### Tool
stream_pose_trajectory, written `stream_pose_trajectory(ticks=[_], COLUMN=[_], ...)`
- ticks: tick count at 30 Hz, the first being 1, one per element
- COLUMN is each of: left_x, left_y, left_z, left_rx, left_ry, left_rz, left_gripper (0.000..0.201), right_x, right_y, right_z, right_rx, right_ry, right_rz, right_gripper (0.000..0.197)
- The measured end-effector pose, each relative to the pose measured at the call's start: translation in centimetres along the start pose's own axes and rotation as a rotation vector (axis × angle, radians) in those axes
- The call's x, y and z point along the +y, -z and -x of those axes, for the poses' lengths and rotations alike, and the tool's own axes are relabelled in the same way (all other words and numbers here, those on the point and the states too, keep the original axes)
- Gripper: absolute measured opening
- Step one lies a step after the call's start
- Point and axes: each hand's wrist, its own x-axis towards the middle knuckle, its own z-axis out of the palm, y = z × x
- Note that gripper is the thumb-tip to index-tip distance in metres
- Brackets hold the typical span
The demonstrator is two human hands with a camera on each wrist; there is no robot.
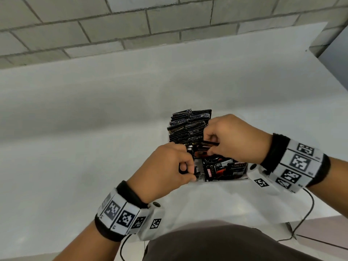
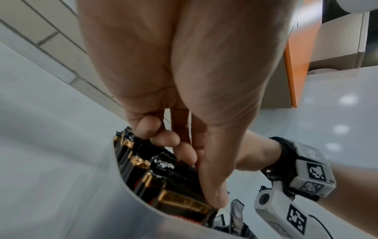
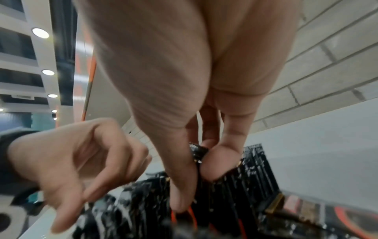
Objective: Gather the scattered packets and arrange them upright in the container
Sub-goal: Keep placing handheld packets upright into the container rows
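A white container [image 1: 226, 180] on the white table holds a row of black packets [image 1: 188, 127] standing upright in its far part. Several more packets [image 1: 224, 170] lie flat in its near part. My right hand [image 1: 209, 146] is over the middle of the container and pinches the top of one black packet [image 3: 198, 152] between thumb and fingers. My left hand [image 1: 190, 166] is at the near left of the container. Its thumb [image 2: 214, 198] and curled fingers grip a bunch of upright packets [image 2: 180, 203] beside the container wall [image 2: 114, 186].
The white table [image 1: 94, 129] stretches left and away to a grey block wall [image 1: 131, 25]. Its right edge [image 1: 320, 59] and near edge are close by. A black cable [image 1: 308, 210] hangs over the near right edge. My dark clothing fills the bottom.
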Motion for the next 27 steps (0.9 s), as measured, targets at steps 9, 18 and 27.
stream_pose_trajectory(ticks=[9, 18, 27], left_x=[-0.1, -0.1, -1.9], left_y=[1.4, -0.4, -2.0], left_z=[-1.3, -1.7, -0.9], left_rx=[-0.073, -0.176, -0.082], left_ry=[-0.047, -0.147, -0.221], left_rz=[-0.138, -0.424, -0.677], left_gripper=[0.056, 0.068, 0.072], right_x=[0.5, 2.0, 2.0], right_y=[0.2, 0.6, -1.3], right_z=[0.2, 0.4, 1.5], right_rx=[0.052, 0.139, -0.202], right_ry=[0.033, -0.055, -0.025], right_rz=[-0.125, -0.114, 0.178], right_gripper=[0.018, 0.036, 0.052])
